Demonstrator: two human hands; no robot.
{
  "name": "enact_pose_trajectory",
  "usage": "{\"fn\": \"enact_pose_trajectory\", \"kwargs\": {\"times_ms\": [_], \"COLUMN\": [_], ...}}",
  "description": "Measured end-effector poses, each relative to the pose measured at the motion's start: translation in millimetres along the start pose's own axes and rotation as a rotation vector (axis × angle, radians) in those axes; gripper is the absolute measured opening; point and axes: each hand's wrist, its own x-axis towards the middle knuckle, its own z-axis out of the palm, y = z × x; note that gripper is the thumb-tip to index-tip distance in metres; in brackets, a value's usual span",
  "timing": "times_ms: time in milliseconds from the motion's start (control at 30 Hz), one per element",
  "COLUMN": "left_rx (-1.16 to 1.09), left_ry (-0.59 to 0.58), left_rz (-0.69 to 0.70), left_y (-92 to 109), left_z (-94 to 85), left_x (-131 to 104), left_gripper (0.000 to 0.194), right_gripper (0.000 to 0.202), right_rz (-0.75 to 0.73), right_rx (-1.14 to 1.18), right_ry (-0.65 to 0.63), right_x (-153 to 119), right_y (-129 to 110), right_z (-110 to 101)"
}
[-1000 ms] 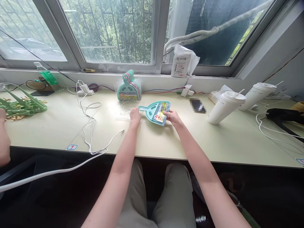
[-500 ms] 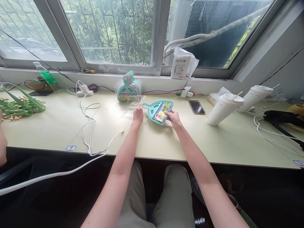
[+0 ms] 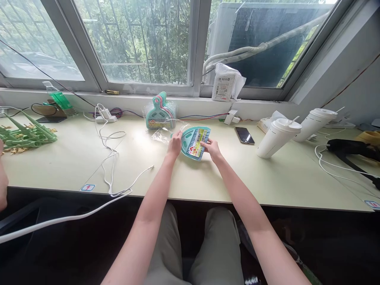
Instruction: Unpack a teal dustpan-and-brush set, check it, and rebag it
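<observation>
A small teal dustpan set point(image 3: 192, 142) with a colourful paper label is tilted up off the pale table point(image 3: 267, 178). My right hand point(image 3: 209, 148) grips its near right edge at the label. My left hand point(image 3: 175, 143) holds a clear plastic bag point(image 3: 166, 132) at the dustpan's handle end. Behind them a stack of pastel dustpans point(image 3: 160, 113) in clear wrap leans against the window sill.
Two white lidded cups point(image 3: 280, 136) with straws lean at the right, next to a dark phone point(image 3: 244, 135). White charger cables point(image 3: 111, 154) trail at left. Green plastic clips point(image 3: 25, 132) lie far left near another person's arm point(image 3: 2, 178). Black cables lie far right.
The dustpan's handle end has swung toward my left hand and the plastic bag. My left hand has lifted the bag's edge up to it.
</observation>
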Motion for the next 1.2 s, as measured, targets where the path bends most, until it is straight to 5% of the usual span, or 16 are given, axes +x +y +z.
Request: {"fn": "enact_pose_trajectory", "kwargs": {"times_ms": [300,733,1033,1200], "left_rx": [0.008,0.399,0.17,0.122], "left_ry": [-0.004,-0.335,-0.273,-0.085], "left_rz": [-0.021,-0.22,-0.292,-0.241], "left_y": [-5.2,-7.1,-17.4,-6.9], "left_z": [-3.4,1.2,5.6,5.4], "left_x": [5.6,-5.0,2.7,1.7], "left_gripper": [0.057,0.033,0.03,0.045], "right_gripper": [0.011,0.014,0.015,0.016], "right_rz": [0.052,0.082,0.069,0.044], "right_rx": [0.137,0.06,0.03,0.071], "right_ry": [0.281,0.254,0.178,0.213], "right_x": [5.5,9.2,10.6,12.9], "right_y": [-2.2,10.3,19.5,23.7], "right_z": [-17.4,-14.9,-6.9,-7.2]}}
